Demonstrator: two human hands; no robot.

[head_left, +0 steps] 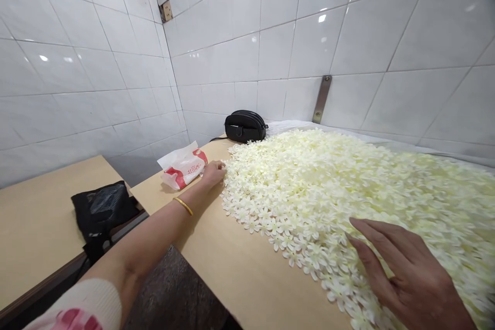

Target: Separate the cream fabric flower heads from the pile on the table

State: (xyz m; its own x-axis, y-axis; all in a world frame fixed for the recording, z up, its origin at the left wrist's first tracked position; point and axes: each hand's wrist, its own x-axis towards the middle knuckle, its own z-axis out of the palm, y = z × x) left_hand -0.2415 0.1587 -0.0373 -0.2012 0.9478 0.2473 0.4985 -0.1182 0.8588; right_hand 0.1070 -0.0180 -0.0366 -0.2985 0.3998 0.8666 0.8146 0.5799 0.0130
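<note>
White artificial blossoms (294,180) spread from the left hand (213,173), fingers curled, whether pinching I cannot tell, to beneath the right hand (413,268), thumb and fingers apart; seemingly placed for 2-handed reach.

On the table (251,263), flowers (328,180) lie right of a packet (184,167), a pouch (244,128) behind their left end.

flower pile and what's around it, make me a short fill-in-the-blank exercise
The bracelet is on the person's ____ arm.
The hand farther from the white wrapper is the ____ one.
The printing on that wrapper is ____.
The small bag by the wall, beside the flower pile, is ____.
Missing words: left; right; red; black.
</note>
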